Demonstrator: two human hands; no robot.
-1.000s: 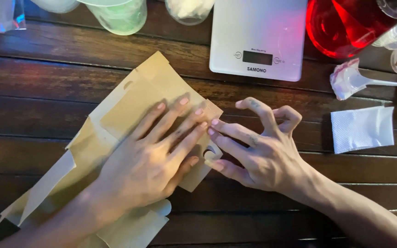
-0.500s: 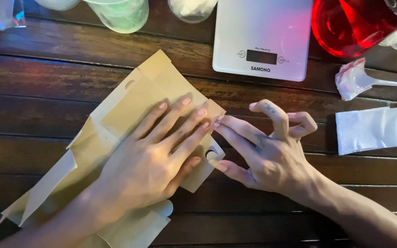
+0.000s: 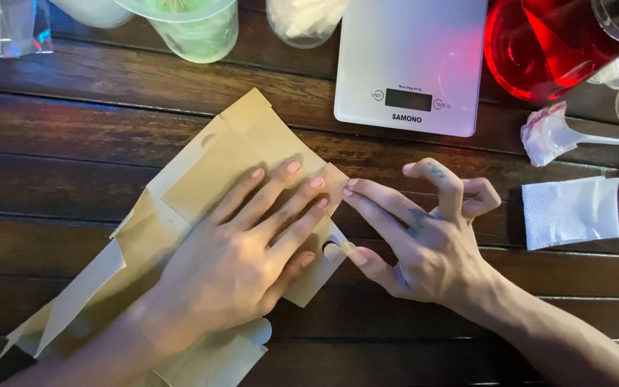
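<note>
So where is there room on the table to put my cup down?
Bare wood lies left of the brown paper pouches, below the green cup. A smaller patch sits under the white napkin. The top edge is crowded around the scale and red jug.

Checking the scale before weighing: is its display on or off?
Off: the kitchen scale's display window is dark, with no digits showing.
</note>
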